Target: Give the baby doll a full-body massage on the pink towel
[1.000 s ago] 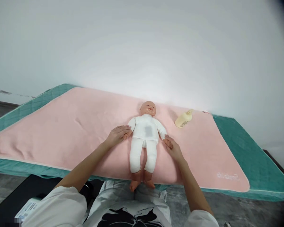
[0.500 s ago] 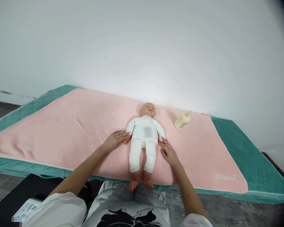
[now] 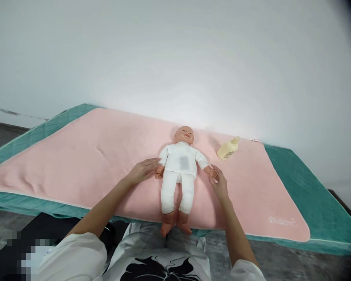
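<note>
Leftmost, well apart from the doll [image 3: 180, 154], a green quilted cover [image 3: 17, 150] shows past the edge of a pink mat [image 3: 76, 156], and lower down, left of the doll's feet, sits a black object [image 3: 61, 226], partly hidden. Just left of the doll is the left hand [image 3: 142, 170], palm down and clamped on nothing, its fingers stretched out side by side, the tips seeming to touch the doll's white sleeve [image 3: 163, 155] above its little fist [image 3: 159, 172]. The doll itself lies on its back on the pink mat, between both hands, its long axis running away from the person: head at the far end, bare feet poking over the near edge. Both hands therefore meet it from the sides, across that axis. Just right of the doll, the right hand [image 3: 220, 185] has thumb and fingertips closed on the doll's little hand [image 3: 208, 170], that arm angling outward from the trunk while the other lies closer in; the trunk is leftward of this grip. Farther right, about level with the doll's shoulders, a pale yellow pump bottle [image 3: 228, 149] stands on the mat, touching neither doll nor hand.
</note>
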The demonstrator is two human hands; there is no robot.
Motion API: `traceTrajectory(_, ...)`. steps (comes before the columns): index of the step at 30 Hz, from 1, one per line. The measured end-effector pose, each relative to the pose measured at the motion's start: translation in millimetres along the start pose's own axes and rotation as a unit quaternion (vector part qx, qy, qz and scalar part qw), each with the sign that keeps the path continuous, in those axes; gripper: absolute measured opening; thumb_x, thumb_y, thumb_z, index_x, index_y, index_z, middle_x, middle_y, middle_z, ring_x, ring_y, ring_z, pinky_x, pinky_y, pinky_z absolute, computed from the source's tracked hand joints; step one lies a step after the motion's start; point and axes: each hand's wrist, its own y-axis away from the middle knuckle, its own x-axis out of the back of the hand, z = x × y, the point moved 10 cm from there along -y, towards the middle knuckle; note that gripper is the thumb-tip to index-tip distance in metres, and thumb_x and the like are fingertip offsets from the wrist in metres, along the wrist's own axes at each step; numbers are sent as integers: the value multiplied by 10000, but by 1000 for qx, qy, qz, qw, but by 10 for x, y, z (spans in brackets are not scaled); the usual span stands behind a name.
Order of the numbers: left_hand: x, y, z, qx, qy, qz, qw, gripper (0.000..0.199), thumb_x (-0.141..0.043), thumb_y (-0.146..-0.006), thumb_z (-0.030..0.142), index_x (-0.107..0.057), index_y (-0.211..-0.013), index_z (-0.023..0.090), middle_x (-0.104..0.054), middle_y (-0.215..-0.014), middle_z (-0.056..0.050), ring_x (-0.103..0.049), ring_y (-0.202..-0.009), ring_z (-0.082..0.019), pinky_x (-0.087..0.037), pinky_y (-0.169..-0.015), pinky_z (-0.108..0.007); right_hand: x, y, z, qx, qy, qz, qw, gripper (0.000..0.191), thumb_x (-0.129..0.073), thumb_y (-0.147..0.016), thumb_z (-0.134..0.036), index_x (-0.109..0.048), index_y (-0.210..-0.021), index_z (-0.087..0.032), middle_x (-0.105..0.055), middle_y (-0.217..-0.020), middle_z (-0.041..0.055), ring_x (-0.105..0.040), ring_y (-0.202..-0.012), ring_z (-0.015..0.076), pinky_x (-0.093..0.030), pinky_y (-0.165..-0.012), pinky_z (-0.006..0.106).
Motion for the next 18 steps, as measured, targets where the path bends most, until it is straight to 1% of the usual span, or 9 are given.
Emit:
traceTrajectory(2,-47,-72,19,-14,-5,-25,1000,366,-560,-890,300,-635,-1249,296,-541,-1433,-59,-477,-1356,-233,-435,-1111,-425,146,-157,-58,-18,-27,62,998,552,-589,-856,-417,-465,-1366,-246,-577,-1362,135,-614,-1203,270,-540,-978,459)
traceTrajectory(3,-67,-101,27,-18,-7,-35,999,386,-582,-868,297,-630,-1252,295,-530,-1444,-64,-451,-1375,-248,-413,-1125,-454,192,-243,-95,-23,-34,83,996,586,-600,-849,-429,-441,-1383,-248,-570,-1368,141,-626,-1184,268,-543,-970,457)
traceTrajectory(6,-82,-138,16,-10,0,-38,999,452,-640,-816,317,-611,-1265,286,-499,-1467,-84,-414,-1394,-288,-390,-1132,-497,219,-524,-205,-26,-41,103,993,653,-610,-841,-454,-378,-1422,-267,-546,-1392,147,-654,-1129,265,-550,-941,461)
traceTrajectory(9,-33,-126,-36,20,51,-10,998,507,-667,-804,374,-579,-1287,251,-471,-1478,-124,-417,-1383,-308,-401,-1119,-489,166,-807,-266,-19,-48,106,993,659,-590,-849,-471,-362,-1429,-255,-559,-1373,152,-653,-1119,263,-546,-928,450)
traceTrajectory(11,56,-137,-150,71,117,40,990,516,-639,-831,406,-543,-1308,236,-463,-1474,-140,-441,-1363,-304,-417,-1104,-476,117,-991,-271,-11,-59,112,992,652,-565,-863,-476,-357,-1429,-229,-562,-1362,160,-635,-1149,256,-533,-943,434)
traceTrajectory(13,167,-177,-363,153,188,114,963,486,-590,-865,431,-523,-1303,234,-508,-1425,-137,-502,-1311,-289,-461,-1058,-453,45,-1175,-257,-4,-65,113,991,645,-541,-877,-476,-344,-1430,-209,-550,-1374,168,-621,-1168,242,-518,-961,417)
traceTrajectory(14,223,-205,-492,198,219,156,943,471,-573,-873,445,-520,-1290,234,-536,-1391,-131,-536,-1275,-279,-489,-1022,-436,0,-1267,-241,-4,-64,113,992,641,-532,-883,-476,-336,-1428,-203,-548,-1377,170,-623,-1162,234,-513,-965,410)
traceTrajectory(16,324,-280,-753,277,261,242,893,463,-578,-859,471,-519,-1247,225,-571,-1337,-122,-583,-1213,-265,-536,-940,-397,-103,-1446,-195,-11,-59,112,992,619,-515,-894,-472,-332,-1415,-194,-559,-1366,167,-634,-1130,219,-507,-965,400)
traceTrajectory(18,382,-404,-973,324,290,306,847,507,-596,-840,464,-475,-1259,205,-550,-1356,-138,-616,-1156,-248,-560,-877,-371,-220,-1607,-147,-26,-50,111,992,555,-468,-922,-462,-347,-1387,-184,-577,-1337,164,-627,-1119,207,-503,-961,390)
